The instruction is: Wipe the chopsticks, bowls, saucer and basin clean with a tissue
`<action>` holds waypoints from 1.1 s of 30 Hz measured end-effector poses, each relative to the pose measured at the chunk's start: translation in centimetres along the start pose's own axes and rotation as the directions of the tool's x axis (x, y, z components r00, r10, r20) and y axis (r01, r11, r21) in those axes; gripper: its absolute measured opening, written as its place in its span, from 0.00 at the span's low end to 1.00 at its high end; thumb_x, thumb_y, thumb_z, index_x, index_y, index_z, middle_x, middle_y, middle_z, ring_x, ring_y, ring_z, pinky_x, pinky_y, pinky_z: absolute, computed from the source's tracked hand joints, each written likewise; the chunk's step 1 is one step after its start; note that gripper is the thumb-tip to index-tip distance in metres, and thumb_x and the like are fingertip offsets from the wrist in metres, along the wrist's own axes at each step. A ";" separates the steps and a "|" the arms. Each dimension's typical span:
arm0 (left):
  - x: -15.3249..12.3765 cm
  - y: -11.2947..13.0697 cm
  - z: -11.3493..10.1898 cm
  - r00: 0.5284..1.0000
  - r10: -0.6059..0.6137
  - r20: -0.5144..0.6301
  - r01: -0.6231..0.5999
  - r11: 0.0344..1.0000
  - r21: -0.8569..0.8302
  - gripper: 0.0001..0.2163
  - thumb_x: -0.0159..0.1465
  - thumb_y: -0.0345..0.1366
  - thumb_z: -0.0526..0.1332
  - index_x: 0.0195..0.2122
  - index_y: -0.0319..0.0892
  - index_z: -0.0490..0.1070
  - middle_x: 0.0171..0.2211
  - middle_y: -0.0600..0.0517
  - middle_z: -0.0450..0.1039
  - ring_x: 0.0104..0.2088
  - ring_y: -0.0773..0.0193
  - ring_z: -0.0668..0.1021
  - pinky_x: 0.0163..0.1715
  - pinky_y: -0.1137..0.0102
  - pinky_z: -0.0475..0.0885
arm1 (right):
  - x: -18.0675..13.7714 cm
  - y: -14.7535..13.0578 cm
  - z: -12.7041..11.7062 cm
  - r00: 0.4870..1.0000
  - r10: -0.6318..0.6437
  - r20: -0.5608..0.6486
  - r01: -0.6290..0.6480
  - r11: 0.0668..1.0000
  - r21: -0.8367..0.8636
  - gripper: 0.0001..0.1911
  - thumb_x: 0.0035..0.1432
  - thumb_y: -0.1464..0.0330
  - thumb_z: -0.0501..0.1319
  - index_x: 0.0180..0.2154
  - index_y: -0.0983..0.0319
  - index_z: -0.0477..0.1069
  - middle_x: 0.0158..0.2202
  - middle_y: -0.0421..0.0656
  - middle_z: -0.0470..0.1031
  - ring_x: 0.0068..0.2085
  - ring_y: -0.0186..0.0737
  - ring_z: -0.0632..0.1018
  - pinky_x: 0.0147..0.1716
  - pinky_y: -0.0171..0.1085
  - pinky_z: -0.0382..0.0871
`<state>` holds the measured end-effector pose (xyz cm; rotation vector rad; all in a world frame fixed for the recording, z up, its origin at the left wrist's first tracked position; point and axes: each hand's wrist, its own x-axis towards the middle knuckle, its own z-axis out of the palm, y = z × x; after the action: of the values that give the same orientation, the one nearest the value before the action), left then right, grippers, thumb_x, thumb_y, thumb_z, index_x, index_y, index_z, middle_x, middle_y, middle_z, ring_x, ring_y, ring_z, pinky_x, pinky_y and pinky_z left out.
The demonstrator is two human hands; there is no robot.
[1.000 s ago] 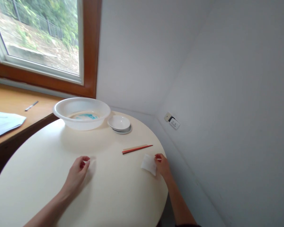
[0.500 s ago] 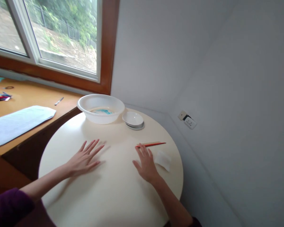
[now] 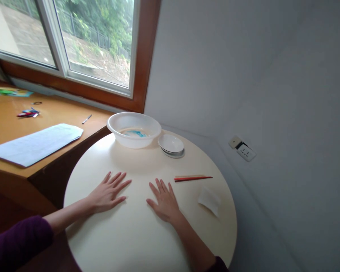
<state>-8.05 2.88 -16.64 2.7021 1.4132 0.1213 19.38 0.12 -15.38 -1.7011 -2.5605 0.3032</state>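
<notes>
My left hand (image 3: 109, 193) lies flat on the round white table (image 3: 136, 241), palm down with its fingers spread. Palm down as well, my right hand (image 3: 163, 200) rests on the tabletop with fingers apart and nothing in it. Just right of that hand lie a few chopsticks (image 3: 193, 178), red and pale wood, side by side. A white tissue (image 3: 209, 201) is nearer the table's right edge. At the far side stands a translucent plastic basin (image 3: 134, 141) with something blue in its bottom. Beside it, small white dishes (image 3: 171, 143) are stacked.
A wooden desk (image 3: 56, 109) adjoins the table on the left, below a window. On it are a large white sheet (image 3: 39, 145), a pen (image 3: 87, 119), a small pile of coloured items (image 3: 28, 113) and a dark ring (image 3: 36, 102). A wall with a socket (image 3: 246, 152) bounds the right.
My right hand has moved left, away from the chopsticks, and come down onto the table. My left hand has settled flat. The view has turned slightly left.
</notes>
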 end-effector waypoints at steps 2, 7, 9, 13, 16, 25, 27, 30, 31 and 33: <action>0.0 0.0 0.0 1.000 0.002 -0.006 -0.002 1.000 0.006 0.29 0.62 0.57 0.45 0.63 0.54 0.47 0.65 0.45 0.45 0.64 0.47 0.52 0.59 0.47 0.42 | -0.1 0.0 0.0 1.000 -0.001 -0.005 0.001 1.000 0.007 0.32 0.61 0.49 0.45 0.63 0.52 0.45 0.66 0.45 0.43 0.66 0.44 0.44 0.61 0.51 0.33; -0.2 -0.2 0.5 0.998 0.020 -0.054 -0.019 1.000 0.025 0.29 0.62 0.56 0.46 0.63 0.56 0.45 0.65 0.47 0.46 0.63 0.48 0.53 0.59 0.48 0.44 | -0.2 0.1 0.1 1.000 -0.002 -0.016 0.002 1.000 0.025 0.32 0.61 0.49 0.44 0.63 0.52 0.45 0.66 0.44 0.43 0.66 0.44 0.44 0.62 0.51 0.33; -0.3 -0.2 0.6 0.998 0.025 -0.059 -0.023 0.999 0.028 0.29 0.62 0.55 0.47 0.63 0.57 0.45 0.65 0.48 0.46 0.63 0.48 0.54 0.59 0.48 0.44 | -0.2 0.1 0.1 1.000 -0.004 -0.015 0.004 0.999 0.031 0.32 0.61 0.48 0.44 0.63 0.51 0.45 0.66 0.42 0.42 0.66 0.44 0.44 0.62 0.52 0.34; -0.3 -0.1 0.4 0.999 0.024 -0.029 -0.023 0.999 0.024 0.29 0.63 0.55 0.46 0.64 0.57 0.43 0.65 0.47 0.44 0.64 0.47 0.52 0.59 0.46 0.44 | -0.2 0.2 0.1 1.000 -0.002 -0.005 0.002 0.999 0.043 0.32 0.61 0.48 0.43 0.63 0.49 0.44 0.67 0.41 0.40 0.66 0.44 0.45 0.62 0.52 0.35; -0.3 0.0 0.3 1.000 0.021 -0.011 -0.021 1.000 0.012 0.29 0.63 0.55 0.46 0.64 0.57 0.41 0.66 0.47 0.43 0.64 0.47 0.51 0.59 0.46 0.45 | -0.2 0.4 0.3 1.000 0.003 0.001 -0.003 0.998 0.056 0.32 0.61 0.48 0.43 0.63 0.48 0.43 0.67 0.39 0.39 0.66 0.44 0.44 0.62 0.52 0.35; -0.5 0.2 0.0 1.000 0.019 -0.011 -0.019 0.998 -0.067 0.29 0.63 0.53 0.47 0.64 0.57 0.40 0.66 0.47 0.41 0.64 0.45 0.51 0.59 0.45 0.44 | -0.1 1.0 1.2 0.999 -0.020 -0.033 0.021 0.999 0.024 0.30 0.61 0.49 0.45 0.63 0.48 0.45 0.66 0.38 0.42 0.65 0.47 0.47 0.62 0.54 0.41; -0.5 0.3 -0.2 1.000 0.016 -0.014 -0.017 0.996 -0.091 0.29 0.63 0.53 0.47 0.64 0.57 0.40 0.66 0.48 0.41 0.64 0.46 0.50 0.59 0.45 0.43 | -0.1 1.2 1.5 0.998 -0.034 -0.049 0.034 0.999 -0.004 0.30 0.61 0.50 0.46 0.63 0.48 0.44 0.66 0.38 0.43 0.65 0.49 0.49 0.61 0.55 0.43; -0.5 0.5 -0.6 1.000 0.002 0.011 -0.001 0.993 -0.115 0.29 0.63 0.53 0.47 0.64 0.56 0.42 0.66 0.47 0.41 0.64 0.46 0.49 0.59 0.44 0.42 | 0.1 1.6 2.3 0.997 -0.048 -0.064 0.046 0.998 -0.037 0.30 0.61 0.51 0.47 0.63 0.49 0.45 0.65 0.40 0.44 0.64 0.50 0.51 0.61 0.56 0.45; -0.5 0.6 -0.7 1.000 -0.006 0.028 0.009 0.993 -0.121 0.29 0.63 0.53 0.47 0.64 0.56 0.42 0.66 0.47 0.40 0.64 0.46 0.49 0.59 0.43 0.43 | 0.2 1.8 2.5 0.996 -0.051 -0.067 0.049 0.998 -0.044 0.30 0.61 0.52 0.47 0.62 0.49 0.46 0.65 0.40 0.44 0.64 0.51 0.52 0.60 0.57 0.46; -0.4 0.8 -1.1 0.998 -0.020 0.052 0.027 0.991 -0.128 0.29 0.63 0.54 0.46 0.64 0.55 0.42 0.66 0.46 0.40 0.64 0.47 0.48 0.59 0.43 0.43 | 0.4 2.1 3.0 0.995 -0.058 -0.077 0.054 0.997 -0.055 0.30 0.61 0.52 0.47 0.62 0.49 0.47 0.65 0.40 0.45 0.64 0.51 0.53 0.60 0.58 0.46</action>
<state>-7.77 2.11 -15.49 2.5654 1.3731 0.1363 20.67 0.83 -18.69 -1.6200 -2.5761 0.1639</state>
